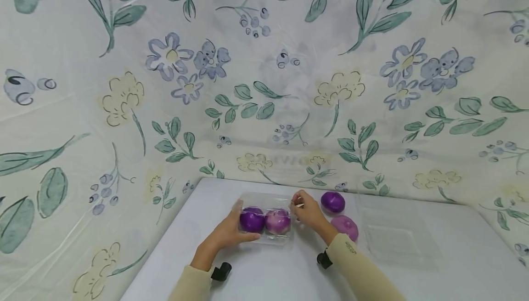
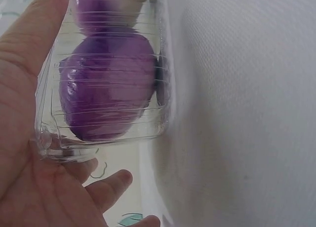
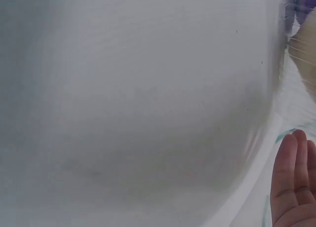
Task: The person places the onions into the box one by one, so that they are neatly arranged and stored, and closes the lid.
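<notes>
A clear plastic clamshell box [image 1: 268,241] stands on the white table with two purple onions [image 1: 252,219] side by side inside. My left hand [image 1: 231,230] holds the box by its left end, thumb along the front and fingers behind. In the left wrist view the thumb lies against the ridged plastic, and the other fingers spread past the box. At the box's upper right corner is my right hand [image 1: 307,209]; its fingers [image 3: 291,172] look straight and close together in the right wrist view. Whether they touch the plastic is unclear.
Right of the box lie a dark purple onion [image 1: 332,202] and a pinker onion [image 1: 345,227], close to the right forearm. Farther right is another clear plastic container [image 1: 392,241], hard to make out on the white table [image 1: 264,273]. Behind hangs a floral cloth [image 1: 264,122].
</notes>
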`<control>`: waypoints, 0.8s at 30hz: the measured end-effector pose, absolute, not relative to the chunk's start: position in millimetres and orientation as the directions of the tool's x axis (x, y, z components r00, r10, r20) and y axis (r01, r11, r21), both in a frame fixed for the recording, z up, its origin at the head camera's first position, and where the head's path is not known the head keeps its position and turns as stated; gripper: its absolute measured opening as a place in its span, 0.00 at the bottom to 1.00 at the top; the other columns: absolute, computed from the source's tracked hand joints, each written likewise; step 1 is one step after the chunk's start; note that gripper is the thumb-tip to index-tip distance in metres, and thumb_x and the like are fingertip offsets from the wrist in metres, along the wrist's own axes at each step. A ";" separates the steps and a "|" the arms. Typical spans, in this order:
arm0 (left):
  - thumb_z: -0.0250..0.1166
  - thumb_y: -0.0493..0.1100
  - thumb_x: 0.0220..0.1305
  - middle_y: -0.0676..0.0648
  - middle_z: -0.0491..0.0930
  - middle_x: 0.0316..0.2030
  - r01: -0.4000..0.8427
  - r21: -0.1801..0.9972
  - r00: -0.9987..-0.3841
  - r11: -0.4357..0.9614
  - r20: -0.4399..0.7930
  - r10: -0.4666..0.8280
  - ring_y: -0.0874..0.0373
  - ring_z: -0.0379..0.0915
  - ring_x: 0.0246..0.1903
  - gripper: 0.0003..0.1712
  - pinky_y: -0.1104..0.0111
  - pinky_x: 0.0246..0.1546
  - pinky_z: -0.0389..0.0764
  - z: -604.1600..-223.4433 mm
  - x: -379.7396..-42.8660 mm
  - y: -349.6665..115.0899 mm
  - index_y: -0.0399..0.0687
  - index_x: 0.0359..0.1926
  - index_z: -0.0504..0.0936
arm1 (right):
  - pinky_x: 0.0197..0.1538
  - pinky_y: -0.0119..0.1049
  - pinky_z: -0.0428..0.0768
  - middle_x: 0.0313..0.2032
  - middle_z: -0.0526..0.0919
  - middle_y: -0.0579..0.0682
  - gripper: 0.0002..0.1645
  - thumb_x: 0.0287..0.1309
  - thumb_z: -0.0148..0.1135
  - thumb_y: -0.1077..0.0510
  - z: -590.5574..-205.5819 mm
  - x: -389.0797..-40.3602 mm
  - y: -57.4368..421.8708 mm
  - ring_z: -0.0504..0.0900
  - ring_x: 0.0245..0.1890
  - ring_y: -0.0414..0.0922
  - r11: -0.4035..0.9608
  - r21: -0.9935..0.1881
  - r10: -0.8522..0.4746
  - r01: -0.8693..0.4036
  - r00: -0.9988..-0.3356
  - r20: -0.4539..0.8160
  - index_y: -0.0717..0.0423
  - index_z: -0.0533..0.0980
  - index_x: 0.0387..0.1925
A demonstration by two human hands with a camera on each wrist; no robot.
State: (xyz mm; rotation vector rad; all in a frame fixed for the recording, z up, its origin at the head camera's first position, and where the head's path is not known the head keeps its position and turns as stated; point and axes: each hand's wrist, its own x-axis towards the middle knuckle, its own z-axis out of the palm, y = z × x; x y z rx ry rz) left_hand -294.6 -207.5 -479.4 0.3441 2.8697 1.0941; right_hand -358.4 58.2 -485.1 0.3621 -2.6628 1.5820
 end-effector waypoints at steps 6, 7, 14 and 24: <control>0.78 0.61 0.45 0.33 0.43 0.77 0.191 0.665 -0.974 0.722 0.040 0.221 0.34 0.48 0.74 0.74 0.44 0.72 0.56 -480.6 -297.1 -208.3 0.34 0.77 0.41 | 0.29 0.35 0.82 0.42 0.83 0.58 0.05 0.61 0.55 0.67 -484.7 -355.7 59.9 0.82 0.32 0.44 0.450 -0.871 -0.215 -0.198 -0.970 0.110 0.56 0.72 0.38; 0.78 0.62 0.45 0.33 0.43 0.77 0.190 0.659 -0.975 0.728 0.041 0.217 0.35 0.47 0.74 0.74 0.45 0.72 0.55 -481.1 -297.5 -208.5 0.34 0.77 0.41 | 0.30 0.36 0.82 0.42 0.83 0.57 0.05 0.62 0.53 0.67 -485.4 -355.1 60.0 0.82 0.32 0.44 0.441 -0.877 -0.218 -0.191 -0.971 0.102 0.57 0.73 0.38; 0.79 0.62 0.44 0.31 0.45 0.76 0.197 0.637 -0.979 0.745 0.093 0.179 0.34 0.48 0.74 0.74 0.44 0.72 0.56 -484.2 -301.5 -210.2 0.31 0.76 0.43 | 0.32 0.38 0.83 0.44 0.83 0.57 0.08 0.64 0.55 0.59 -487.0 -350.1 57.4 0.83 0.35 0.44 0.403 -0.902 -0.234 -0.155 -0.970 0.062 0.57 0.74 0.44; 0.79 0.60 0.44 0.29 0.68 0.66 0.131 0.717 -0.991 0.684 0.112 0.072 0.33 0.66 0.65 0.64 0.41 0.64 0.69 -477.5 -303.9 -217.9 0.35 0.72 0.54 | 0.28 0.37 0.82 0.44 0.82 0.57 0.13 0.62 0.55 0.61 -485.3 -340.3 51.5 0.83 0.32 0.44 0.415 -0.905 -0.218 -0.089 -0.976 -0.004 0.58 0.70 0.48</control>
